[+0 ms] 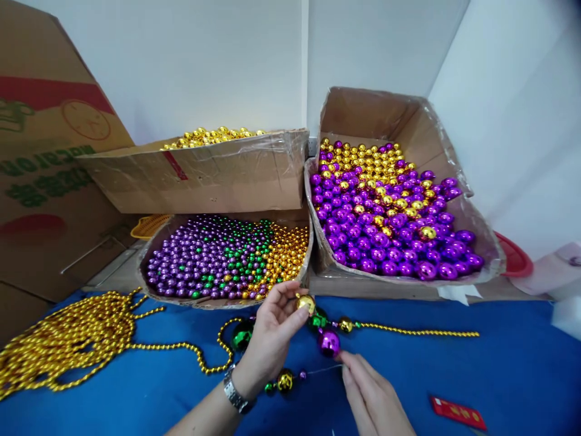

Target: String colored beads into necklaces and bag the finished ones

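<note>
My left hand (276, 324), with a metal watch on the wrist, pinches a large gold bead (305, 304) between thumb and fingers. Beside it hang a green bead (319, 319) and a large purple bead (328, 343). My right hand (367, 387) is closed at the lower edge of the purple bead, its fingertips pinching a thin clear string (324, 369). That string runs left to a small purple bead and a gold bead (285, 380). Another large green bead (242, 335) lies partly behind my left wrist.
Small purple, green and gold beads fill a box (144, 275) behind my hands. A right-hand box (492, 260) holds larger beads. Gold bead strands (82, 339) lie left on the blue cloth (172, 399); a red packet (458, 413) lies right.
</note>
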Demonstrator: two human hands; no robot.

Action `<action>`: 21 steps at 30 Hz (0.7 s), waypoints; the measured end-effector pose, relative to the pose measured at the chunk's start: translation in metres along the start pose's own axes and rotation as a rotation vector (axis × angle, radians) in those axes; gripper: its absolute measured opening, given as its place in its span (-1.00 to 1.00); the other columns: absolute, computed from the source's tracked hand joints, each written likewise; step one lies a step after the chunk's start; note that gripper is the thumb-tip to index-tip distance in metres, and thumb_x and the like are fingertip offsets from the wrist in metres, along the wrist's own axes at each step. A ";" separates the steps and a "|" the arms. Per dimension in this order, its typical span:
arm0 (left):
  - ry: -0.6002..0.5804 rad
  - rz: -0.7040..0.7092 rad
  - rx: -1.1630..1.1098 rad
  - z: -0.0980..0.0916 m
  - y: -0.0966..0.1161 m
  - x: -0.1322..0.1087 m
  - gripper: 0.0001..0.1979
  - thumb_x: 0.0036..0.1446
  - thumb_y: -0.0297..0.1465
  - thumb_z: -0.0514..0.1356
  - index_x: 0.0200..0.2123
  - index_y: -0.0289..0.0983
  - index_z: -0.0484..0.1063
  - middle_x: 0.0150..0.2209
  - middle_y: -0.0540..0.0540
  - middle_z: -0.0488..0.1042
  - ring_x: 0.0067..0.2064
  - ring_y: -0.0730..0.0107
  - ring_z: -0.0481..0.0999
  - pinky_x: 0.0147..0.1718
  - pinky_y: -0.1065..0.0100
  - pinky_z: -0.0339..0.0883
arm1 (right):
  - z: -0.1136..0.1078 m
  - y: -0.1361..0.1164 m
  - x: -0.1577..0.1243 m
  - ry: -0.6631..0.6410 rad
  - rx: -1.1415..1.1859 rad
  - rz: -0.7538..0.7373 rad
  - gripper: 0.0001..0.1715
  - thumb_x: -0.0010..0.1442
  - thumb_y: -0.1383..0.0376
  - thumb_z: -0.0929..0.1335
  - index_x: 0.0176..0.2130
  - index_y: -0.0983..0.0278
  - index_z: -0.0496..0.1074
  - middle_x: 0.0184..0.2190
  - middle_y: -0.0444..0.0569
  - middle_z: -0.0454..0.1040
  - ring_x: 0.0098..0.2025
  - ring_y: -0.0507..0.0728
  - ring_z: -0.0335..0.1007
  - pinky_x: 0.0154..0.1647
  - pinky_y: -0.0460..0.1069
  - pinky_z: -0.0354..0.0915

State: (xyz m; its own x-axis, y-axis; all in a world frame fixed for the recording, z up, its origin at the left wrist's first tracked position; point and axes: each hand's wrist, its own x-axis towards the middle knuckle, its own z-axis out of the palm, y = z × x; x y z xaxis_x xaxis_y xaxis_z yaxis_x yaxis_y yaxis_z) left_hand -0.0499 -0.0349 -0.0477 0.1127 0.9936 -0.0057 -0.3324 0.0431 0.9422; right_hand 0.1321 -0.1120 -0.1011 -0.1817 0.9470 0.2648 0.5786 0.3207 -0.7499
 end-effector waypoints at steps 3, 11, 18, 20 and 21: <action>0.015 0.011 0.007 -0.001 -0.001 -0.001 -0.58 0.04 -0.43 0.29 -0.02 -0.22 0.27 -0.06 -0.16 0.39 -0.02 0.29 0.39 -0.08 0.33 0.31 | 0.000 0.005 -0.002 -0.083 0.213 0.113 -0.66 0.27 0.23 0.22 0.00 0.14 0.42 -0.31 0.01 0.46 -0.35 0.11 0.45 -0.33 -0.11 0.37; -0.083 -0.021 0.126 0.000 0.003 -0.014 -0.54 0.03 -0.41 0.29 0.00 -0.22 0.23 -0.03 -0.17 0.38 -0.06 0.33 0.41 -0.10 0.33 0.34 | 0.037 0.017 0.002 0.114 0.986 0.615 -0.44 0.04 0.01 0.44 -0.01 0.16 0.37 -0.40 -0.11 0.44 -0.45 0.02 0.38 -0.42 -0.12 0.32; -0.124 0.203 0.771 -0.050 0.053 0.014 -0.68 0.21 -0.30 0.08 0.02 -0.25 0.29 0.01 -0.18 0.41 0.01 0.26 0.41 -0.01 0.25 0.33 | 0.027 0.008 0.003 0.151 1.063 0.650 -0.37 -0.02 0.02 0.48 0.00 0.16 0.34 -0.38 -0.11 0.44 -0.45 0.01 0.34 -0.43 -0.10 0.28; -0.031 0.309 1.262 -0.079 0.065 0.037 -0.68 0.22 -0.29 0.04 0.01 -0.26 0.31 -0.03 -0.16 0.44 -0.03 0.28 0.43 -0.05 0.29 0.33 | 0.021 0.003 0.003 0.192 1.054 0.636 -0.39 0.00 0.02 0.47 0.00 0.17 0.34 -0.40 -0.12 0.42 -0.49 -0.01 0.32 -0.48 -0.11 0.24; 0.008 0.332 1.528 -0.094 0.068 0.049 -0.69 0.24 -0.29 0.00 -0.01 -0.25 0.33 -0.05 -0.14 0.46 -0.05 0.29 0.44 -0.06 0.30 0.32 | 0.020 0.000 0.003 0.199 1.053 0.625 -0.40 0.01 0.02 0.46 0.00 0.17 0.35 -0.42 -0.12 0.42 -0.51 -0.02 0.30 -0.49 -0.11 0.22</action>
State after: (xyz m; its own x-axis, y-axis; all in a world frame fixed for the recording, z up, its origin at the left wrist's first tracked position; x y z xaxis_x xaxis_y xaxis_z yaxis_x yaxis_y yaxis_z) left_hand -0.1554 0.0270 -0.0151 0.2234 0.9375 0.2668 0.8903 -0.3077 0.3357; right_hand 0.1161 -0.1085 -0.1123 0.0727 0.9528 -0.2949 -0.4139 -0.2402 -0.8780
